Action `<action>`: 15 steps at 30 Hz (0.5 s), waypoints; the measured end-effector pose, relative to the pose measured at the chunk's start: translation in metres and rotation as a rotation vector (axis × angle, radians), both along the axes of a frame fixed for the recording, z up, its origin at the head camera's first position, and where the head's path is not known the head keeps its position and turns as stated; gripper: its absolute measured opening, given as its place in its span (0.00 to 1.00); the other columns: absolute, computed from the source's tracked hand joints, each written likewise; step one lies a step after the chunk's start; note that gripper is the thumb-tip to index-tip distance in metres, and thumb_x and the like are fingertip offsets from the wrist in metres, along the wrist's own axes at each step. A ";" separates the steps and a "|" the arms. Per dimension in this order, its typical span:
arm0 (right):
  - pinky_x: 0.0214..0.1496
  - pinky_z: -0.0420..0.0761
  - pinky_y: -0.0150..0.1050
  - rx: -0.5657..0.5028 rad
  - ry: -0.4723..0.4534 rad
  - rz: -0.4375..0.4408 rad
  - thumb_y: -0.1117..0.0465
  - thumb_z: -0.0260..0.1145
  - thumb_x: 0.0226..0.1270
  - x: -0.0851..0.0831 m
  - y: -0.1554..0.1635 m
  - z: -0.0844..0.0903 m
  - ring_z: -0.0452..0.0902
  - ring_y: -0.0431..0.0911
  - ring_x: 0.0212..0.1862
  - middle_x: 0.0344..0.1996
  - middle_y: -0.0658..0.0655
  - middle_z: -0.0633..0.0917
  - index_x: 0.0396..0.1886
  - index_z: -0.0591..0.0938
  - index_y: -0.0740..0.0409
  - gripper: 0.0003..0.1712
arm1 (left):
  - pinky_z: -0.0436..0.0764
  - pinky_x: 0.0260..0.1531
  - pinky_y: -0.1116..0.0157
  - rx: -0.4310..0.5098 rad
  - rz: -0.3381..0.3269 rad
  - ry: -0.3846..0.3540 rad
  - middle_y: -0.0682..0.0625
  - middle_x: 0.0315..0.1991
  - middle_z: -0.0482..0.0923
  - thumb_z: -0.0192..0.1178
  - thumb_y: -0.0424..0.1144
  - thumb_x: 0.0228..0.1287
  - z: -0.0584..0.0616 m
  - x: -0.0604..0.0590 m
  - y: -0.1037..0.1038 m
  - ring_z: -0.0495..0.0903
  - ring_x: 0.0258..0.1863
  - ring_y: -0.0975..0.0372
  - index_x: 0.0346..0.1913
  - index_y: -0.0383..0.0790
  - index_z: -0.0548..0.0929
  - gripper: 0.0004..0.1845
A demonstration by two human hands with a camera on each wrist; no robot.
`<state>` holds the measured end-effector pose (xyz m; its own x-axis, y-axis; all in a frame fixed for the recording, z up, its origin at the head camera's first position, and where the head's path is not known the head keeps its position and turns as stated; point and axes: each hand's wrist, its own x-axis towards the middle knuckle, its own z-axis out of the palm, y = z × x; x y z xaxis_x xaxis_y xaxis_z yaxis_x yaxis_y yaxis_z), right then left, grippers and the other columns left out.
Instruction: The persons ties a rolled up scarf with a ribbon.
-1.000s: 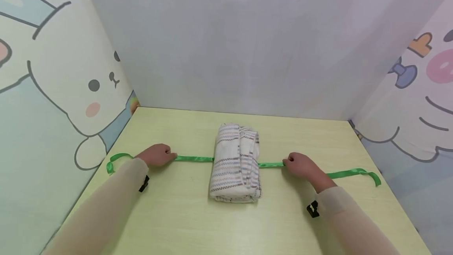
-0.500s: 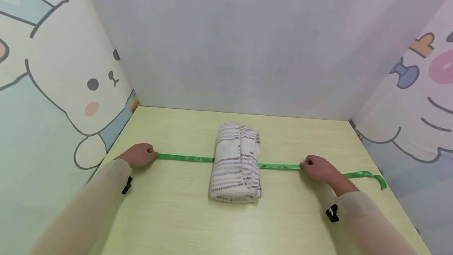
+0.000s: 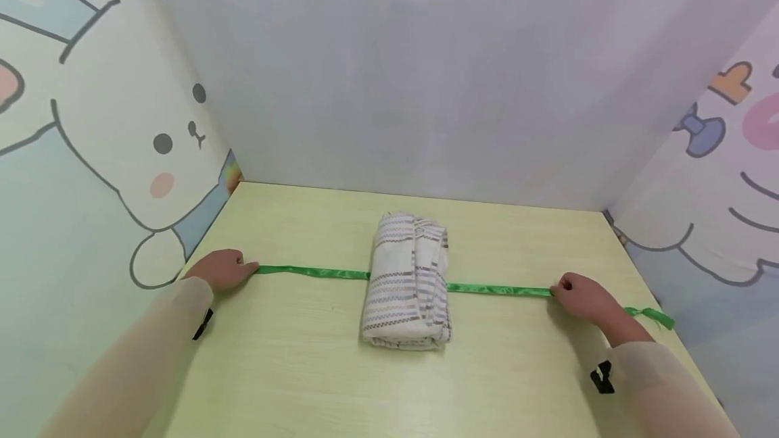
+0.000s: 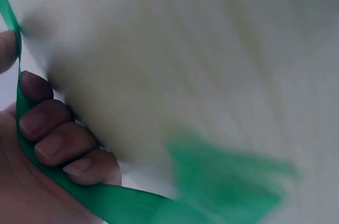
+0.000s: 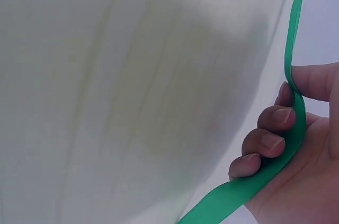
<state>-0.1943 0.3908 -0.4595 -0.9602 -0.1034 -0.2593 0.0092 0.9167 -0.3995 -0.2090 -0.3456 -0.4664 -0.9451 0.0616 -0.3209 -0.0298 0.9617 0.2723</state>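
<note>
A folded white cloth (image 3: 402,282) with striped bands lies in the middle of the table, seen in the head view. On both sides of it a green ribbon (image 3: 499,289) runs out flat; its part at the cloth is hidden, so I cannot tell whether it passes under. My left hand (image 3: 218,270) pinches the ribbon's left length between thumb and curled fingers, near the table's left edge. On the right, my right hand (image 3: 585,299) grips the other length the same way. Both wrist views show the ribbon (image 5: 294,128) crossing the palm, its loose end trailing past the hand.
The pale wooden table (image 3: 316,377) is bounded by a grey back wall (image 3: 414,73). Side walls with cartoon prints stand close at the left (image 3: 109,188) and right (image 3: 700,201).
Both hands have moved outward from the cloth, left hand to the left and right hand to the right, with longer stretches of ribbon showing between them. The cloth has stayed put.
</note>
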 end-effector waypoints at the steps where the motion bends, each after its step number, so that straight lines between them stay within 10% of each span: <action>1: 0.32 0.64 0.43 0.008 -0.001 -0.001 0.53 0.54 0.81 -0.001 0.005 0.000 0.66 0.48 0.29 0.25 0.54 0.68 0.29 0.68 0.57 0.18 | 0.69 0.34 0.56 -0.003 0.006 -0.007 0.47 0.28 0.70 0.47 0.59 0.78 0.001 0.001 -0.002 0.71 0.31 0.54 0.31 0.41 0.73 0.25; 15: 0.38 0.73 0.50 0.116 -0.091 -0.056 0.54 0.49 0.78 -0.001 0.066 -0.001 0.72 0.54 0.35 0.34 0.65 0.77 0.44 0.73 0.74 0.22 | 0.71 0.31 0.56 -0.021 0.034 0.013 0.47 0.27 0.73 0.47 0.62 0.77 -0.002 0.006 -0.028 0.72 0.28 0.55 0.31 0.39 0.74 0.28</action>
<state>-0.1948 0.4566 -0.4609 -0.9355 -0.0143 -0.3529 0.0933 0.9537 -0.2860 -0.2034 -0.3736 -0.4679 -0.9508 0.0225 -0.3091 -0.0593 0.9658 0.2526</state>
